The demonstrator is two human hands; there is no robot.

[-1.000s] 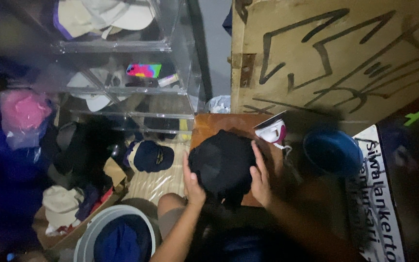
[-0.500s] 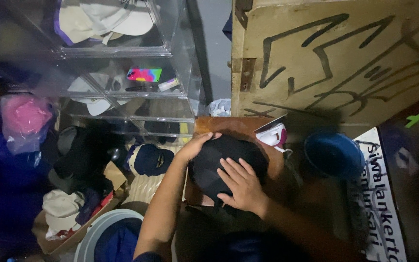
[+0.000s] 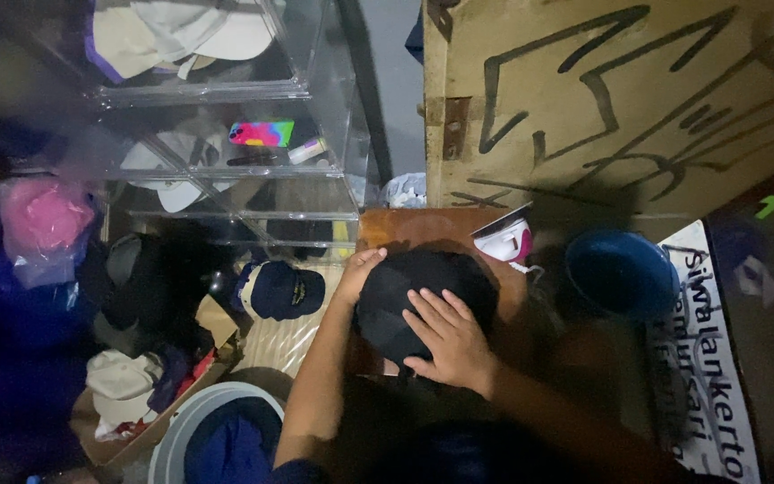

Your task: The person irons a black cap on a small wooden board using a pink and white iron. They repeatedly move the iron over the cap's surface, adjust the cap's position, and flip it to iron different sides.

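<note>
Cap point(image 3: 405, 300), black and rounded, lies on a brown wooden board point(image 3: 423, 229) under both hands. Right hand point(image 3: 448, 339) rests flat on the cap's near side, fingers spread open and pressing the crown, not closed around it. Left hand point(image 3: 360, 273) cups the cap's left edge, fingers curled against it; whether they pinch the fabric cannot be told.

Just right of the hands sits a white and pink iron point(image 3: 505, 240), touching the board's far right corner. Farther right is a blue bowl point(image 3: 620, 273), and past it a white rectangular sign point(image 3: 705, 358) with dark lettering, lying flat. Beyond the hands stands a tan cardboard sheet point(image 3: 620, 99) with thick black marker lines. Left of the left hand lies a navy cap point(image 3: 279, 289) with a small emblem. Beyond it, clear shelves point(image 3: 315, 143) hold white caps and a bright multicoloured rectangular case point(image 3: 262, 133). Far left hangs a clear bag point(image 3: 42, 224) holding something pink.
</note>
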